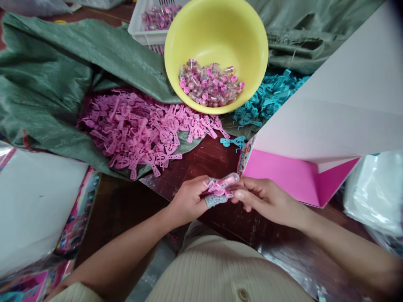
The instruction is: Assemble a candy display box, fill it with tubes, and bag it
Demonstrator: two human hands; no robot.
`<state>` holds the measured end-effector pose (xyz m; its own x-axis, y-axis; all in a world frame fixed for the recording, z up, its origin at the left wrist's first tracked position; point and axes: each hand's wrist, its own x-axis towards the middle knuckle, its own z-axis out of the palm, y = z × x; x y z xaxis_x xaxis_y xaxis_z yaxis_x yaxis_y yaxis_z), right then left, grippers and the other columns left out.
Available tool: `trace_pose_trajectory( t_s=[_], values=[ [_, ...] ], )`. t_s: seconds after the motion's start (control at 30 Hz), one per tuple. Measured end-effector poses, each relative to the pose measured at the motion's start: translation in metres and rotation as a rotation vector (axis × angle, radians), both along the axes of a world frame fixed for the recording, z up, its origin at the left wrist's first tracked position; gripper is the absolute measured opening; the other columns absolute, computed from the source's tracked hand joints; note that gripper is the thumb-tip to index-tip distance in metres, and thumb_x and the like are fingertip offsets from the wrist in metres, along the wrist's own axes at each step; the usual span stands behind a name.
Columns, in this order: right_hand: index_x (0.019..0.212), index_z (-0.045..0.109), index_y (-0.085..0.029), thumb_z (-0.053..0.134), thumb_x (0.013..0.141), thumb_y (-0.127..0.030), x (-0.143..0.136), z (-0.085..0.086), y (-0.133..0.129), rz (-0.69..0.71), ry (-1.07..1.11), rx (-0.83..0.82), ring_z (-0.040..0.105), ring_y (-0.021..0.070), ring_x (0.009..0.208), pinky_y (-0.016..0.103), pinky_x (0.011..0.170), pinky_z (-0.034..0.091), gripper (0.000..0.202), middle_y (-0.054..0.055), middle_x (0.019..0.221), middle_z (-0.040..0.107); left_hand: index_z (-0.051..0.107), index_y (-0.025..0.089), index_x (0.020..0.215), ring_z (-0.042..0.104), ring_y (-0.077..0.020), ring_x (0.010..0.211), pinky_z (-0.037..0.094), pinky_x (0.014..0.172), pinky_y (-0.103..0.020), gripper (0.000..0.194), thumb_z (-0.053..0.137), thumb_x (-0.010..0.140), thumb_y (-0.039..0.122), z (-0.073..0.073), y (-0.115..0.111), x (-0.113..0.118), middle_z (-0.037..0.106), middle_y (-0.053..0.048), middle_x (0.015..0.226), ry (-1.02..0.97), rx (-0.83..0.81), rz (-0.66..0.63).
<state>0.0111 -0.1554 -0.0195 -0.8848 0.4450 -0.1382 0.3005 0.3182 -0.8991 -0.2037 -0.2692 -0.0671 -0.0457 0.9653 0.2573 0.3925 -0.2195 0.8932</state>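
Both bare hands meet near the centre of the frame, above a dark red-brown table. The left hand, with grey wrapping on its thumb, pinches a pink plastic piece between thumb and fingers. A clear capsule lies against the upper side of this piece, its rounded end pointing right. The right hand has thumb and fingers drawn together at the right end of the piece; blur and small size prevent confirming whether they grip it or only touch it. At centre left, a heap of similar pink pieces spills from a green woven sack. At upper centre, a yellow basin contains clear capsules with pink caps; behind it, a white basket holds more small pink items. Teal pieces are piled to the right of the basin, with one teal piece lying apart, nearer the hands. At right stands an open box, white and pink inside. White sheets occupy the lower left.
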Motion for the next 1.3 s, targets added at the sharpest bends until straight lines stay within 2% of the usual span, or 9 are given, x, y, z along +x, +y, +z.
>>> trace_pose_trajectory(
  t_s=[0.1,0.23,0.37,0.5,0.63,0.73,0.83,0.97,1.3],
  values=[
    [0.141,0.051,-0.026,0.07,0.093,-0.041,0.01,0.011,0.009,0.083,0.082,0.279,0.069,0.0163,0.094,0.024,0.067,0.06,0.053,0.01,0.134,0.063,0.072,0.017,0.089,0.057,-0.013,0.073,0.047,0.075,-0.025,0.017,0.071,0.088,0.034,0.01,0.007,0.002,0.064,0.0,0.077,-0.254,-0.17,-0.071],
    [0.127,0.061,-0.026,0.06,0.101,-0.029,0.017,0.012,0.012,0.112,0.174,0.573,0.071,0.0156,0.096,0.026,0.081,0.058,0.027,0.005,0.113,0.072,0.073,0.015,0.084,0.051,-0.0101,0.068,0.045,0.071,-0.023,0.017,0.073,0.084,0.032,0.014,0.014,0.009,0.059,0.002,0.071,-0.423,-0.271,-0.139],
    [0.117,0.064,-0.023,0.068,0.094,-0.047,0.022,0.01,0.016,0.042,0.121,0.649,0.073,0.0162,0.079,0.026,0.068,0.058,0.033,0.004,0.099,0.075,0.072,0.014,0.082,0.044,-0.0067,0.054,0.036,0.054,-0.019,0.022,0.076,0.081,0.035,0.008,0.014,0.016,0.053,0.005,0.06,-0.463,-0.372,-0.092],
    [0.147,0.05,-0.026,0.08,0.079,-0.056,0.025,0.023,0.024,0.121,0.167,0.836,0.048,0.035,0.141,0.052,0.109,0.05,0.08,0.017,0.158,0.043,0.068,0.013,0.074,0.045,-0.0051,0.044,0.035,0.046,-0.019,0.032,0.071,0.085,0.043,0.007,0.018,0.026,0.061,0.001,0.061,-0.572,-0.569,-0.29],
    [0.138,0.06,-0.031,0.069,0.095,-0.03,0.035,0.045,0.032,0.396,0.219,0.628,0.063,0.0232,0.126,0.043,0.108,0.052,0.043,0.006,0.134,0.068,0.071,0.013,0.084,0.057,-0.0088,0.055,0.047,0.057,-0.022,0.037,0.068,0.088,0.05,0.004,0.032,0.037,0.069,-0.003,0.073,-0.548,-0.511,-0.496],
    [0.123,0.068,-0.031,0.071,0.093,-0.041,0.053,0.055,0.049,0.06,0.088,0.583,0.074,0.0212,0.092,0.034,0.077,0.061,0.032,0.002,0.107,0.078,0.065,0.015,0.12,0.069,-0.0216,0.098,0.056,0.088,-0.035,0.051,0.075,0.084,0.049,-0.008,0.049,0.038,0.071,-0.014,0.114,-0.414,-0.225,-0.239],
    [0.112,0.073,-0.031,0.067,0.091,-0.056,0.06,0.05,0.076,-0.333,-0.156,0.823,0.074,0.0273,0.092,0.039,0.077,0.058,0.033,0.002,0.107,0.078,0.038,0.018,0.152,0.043,-0.035,0.145,0.037,0.119,-0.052,0.1,0.087,0.071,0.048,-0.027,0.07,0.046,0.041,-0.021,0.157,-0.166,-0.013,-0.011],
    [0.114,0.072,-0.034,0.053,0.098,-0.057,0.042,0.038,0.107,-0.233,-0.46,0.956,0.072,0.0292,0.101,0.04,0.081,0.052,0.034,-0.001,0.114,0.077,0.008,0.018,0.163,0.021,-0.0349,0.156,0.026,0.128,-0.05,0.121,0.087,0.073,0.032,-0.047,0.095,0.072,0.018,-0.021,0.169,0.019,-0.004,-0.06],
    [0.101,0.07,-0.029,0.048,0.098,-0.056,0.019,0.048,0.119,-0.12,-0.59,1.068,0.069,0.0259,0.089,0.031,0.058,0.039,0.035,0.003,0.105,0.077,0.023,0.018,0.16,0.038,-0.0333,0.15,0.039,0.122,-0.05,0.08,0.064,0.091,0.023,-0.052,0.096,0.085,0.034,-0.018,0.164,0.137,-0.093,0.041]
  ],
)
